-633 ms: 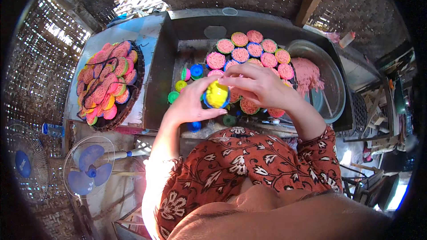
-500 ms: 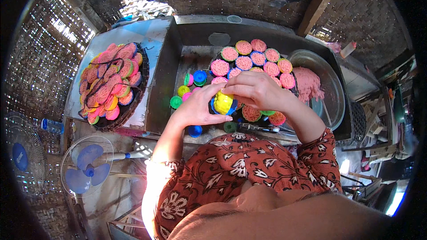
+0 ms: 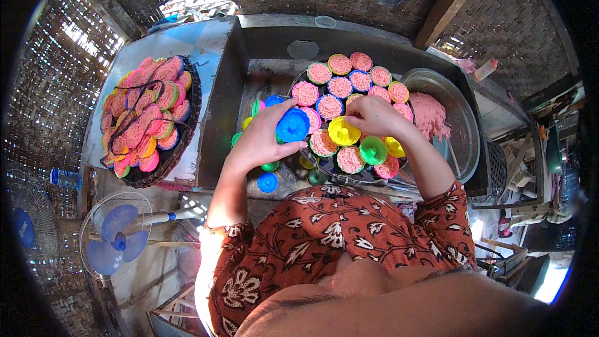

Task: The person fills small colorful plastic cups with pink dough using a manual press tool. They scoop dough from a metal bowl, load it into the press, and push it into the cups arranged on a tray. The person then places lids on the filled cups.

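Observation:
My left hand (image 3: 259, 136) is wrapped round a blue plastic cup mould (image 3: 292, 125), its fingers behind and thumb at the near side. My right hand (image 3: 374, 117) pinches the edge of a yellow cup mould (image 3: 342, 131) over the round tray of filled moulds. Next to the yellow one, a green mould (image 3: 373, 150) with nothing in it rests on the filled ones. Rough, strand-like pink dough fills the coloured moulds (image 3: 340, 87) packed on the tray. The tips of my right fingers are partly hidden.
Loose coloured moulds, such as a blue one (image 3: 267, 181), lie in the dark trough around my left hand. At the right stands a metal basin (image 3: 465, 150) with pink dough (image 3: 430, 115). A dark woven tray (image 3: 190, 131) piled with pink pieces is at the left, above a fan (image 3: 118, 237).
The yellow mould has come away from the blue one. My right hand has carried it rightward over the tray, while my left hand keeps the blue mould and has shifted slightly left.

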The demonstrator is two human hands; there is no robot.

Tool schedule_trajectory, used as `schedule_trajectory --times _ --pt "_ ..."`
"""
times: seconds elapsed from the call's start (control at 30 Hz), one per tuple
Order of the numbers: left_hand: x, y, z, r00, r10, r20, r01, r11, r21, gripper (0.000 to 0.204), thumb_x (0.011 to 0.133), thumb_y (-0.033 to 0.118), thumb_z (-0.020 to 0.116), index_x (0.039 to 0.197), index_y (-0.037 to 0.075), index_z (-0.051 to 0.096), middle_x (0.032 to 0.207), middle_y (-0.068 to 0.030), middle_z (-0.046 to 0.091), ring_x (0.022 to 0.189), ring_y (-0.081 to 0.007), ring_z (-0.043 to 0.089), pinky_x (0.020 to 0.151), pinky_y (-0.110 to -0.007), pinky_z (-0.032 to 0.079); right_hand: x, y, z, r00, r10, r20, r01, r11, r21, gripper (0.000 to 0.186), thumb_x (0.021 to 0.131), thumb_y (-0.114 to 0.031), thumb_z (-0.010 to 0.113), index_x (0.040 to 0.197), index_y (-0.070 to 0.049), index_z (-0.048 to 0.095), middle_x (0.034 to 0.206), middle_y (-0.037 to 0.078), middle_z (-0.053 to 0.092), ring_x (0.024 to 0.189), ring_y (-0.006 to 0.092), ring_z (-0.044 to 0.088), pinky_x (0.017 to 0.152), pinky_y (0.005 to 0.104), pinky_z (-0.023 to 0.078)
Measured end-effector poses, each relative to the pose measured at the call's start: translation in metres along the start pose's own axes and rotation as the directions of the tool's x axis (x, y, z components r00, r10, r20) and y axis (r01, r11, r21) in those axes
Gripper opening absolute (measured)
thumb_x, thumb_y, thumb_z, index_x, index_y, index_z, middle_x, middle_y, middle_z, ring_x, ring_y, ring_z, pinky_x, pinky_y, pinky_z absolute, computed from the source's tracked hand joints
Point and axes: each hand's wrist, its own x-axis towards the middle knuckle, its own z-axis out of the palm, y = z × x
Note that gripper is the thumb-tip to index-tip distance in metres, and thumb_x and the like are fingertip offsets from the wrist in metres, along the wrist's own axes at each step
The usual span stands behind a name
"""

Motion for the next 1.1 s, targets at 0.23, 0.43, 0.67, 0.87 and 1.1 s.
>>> schedule_trajectory --times 0.23,0.43,0.67,0.87,1.1 --pt "0.007 -0.005 0.002 0.998 0.069 -0.002 -0.069 0.998 -0.005 0.071 0.061 0.03 0.077 0.121 0.007 0.047 0.116 -0.0181 0.052 0.109 -0.0334 0.05 0.094 -0.039 0.038 0.0 0.007 0.016 0.996 0.031 0.078 -0.032 0.999 0.008 0.023 0.074 -0.022 0.058 0.088 -0.006 0.065 0.084 0.014 0.063 0.079 0.0298 0.061 0.071 0.0403 0.047" --pt "0.016 -0.005 0.007 0.997 0.083 -0.008 -0.082 0.996 0.029 0.071 0.06 0.029 0.077 0.121 0.007 0.048 0.119 -0.0174 0.049 0.112 -0.0328 0.047 0.095 -0.038 0.037 -0.006 0.009 0.018 0.996 0.06 0.069 -0.061 0.998 0.024 0.023 0.073 -0.021 0.058 0.089 -0.007 0.065 0.084 0.014 0.064 0.08 0.0298 0.061 0.072 0.0407 0.047" --pt "0.043 -0.005 0.025 0.985 0.152 0.081 -0.155 0.987 0.032 0.077 0.059 0.027 0.077 0.125 0.005 0.044 0.121 -0.0186 0.048 0.113 -0.0313 0.047 0.096 -0.037 0.038 -0.011 0.004 0.013 0.998 0.066 0.003 -0.066 0.996 0.06 0.025 0.07 -0.018 0.067 0.088 -0.004 0.055 0.077 0.014 0.062 0.071 0.028 0.061 0.064 0.0375 0.047" --pt "0.057 -0.012 0.039 0.967 0.147 0.206 -0.163 0.985 0.063 0.083 0.059 0.032 0.076 0.129 0.006 0.039 0.118 -0.0188 0.051 0.111 -0.0327 0.048 0.095 -0.04 0.037 -0.017 0.004 0.007 0.999 0.033 -0.044 -0.028 0.995 0.095 0.025 0.07 -0.019 0.068 0.086 -0.004 0.055 0.075 0.013 0.062 0.07 0.0275 0.061 0.063 0.0372 0.047" --pt "0.058 -0.02 0.046 0.964 0.123 0.236 -0.157 0.979 0.129 0.089 0.058 0.039 0.077 0.132 0.012 0.036 0.117 -0.0179 0.052 0.115 -0.0336 0.044 0.098 -0.046 0.029 -0.023 0.003 0.0 0.997 0.047 -0.058 -0.04 0.991 0.126 0.023 0.074 -0.022 0.067 0.084 -0.003 0.058 0.069 0.01 0.062 0.064 0.0218 0.062 0.059 0.0326 0.047"
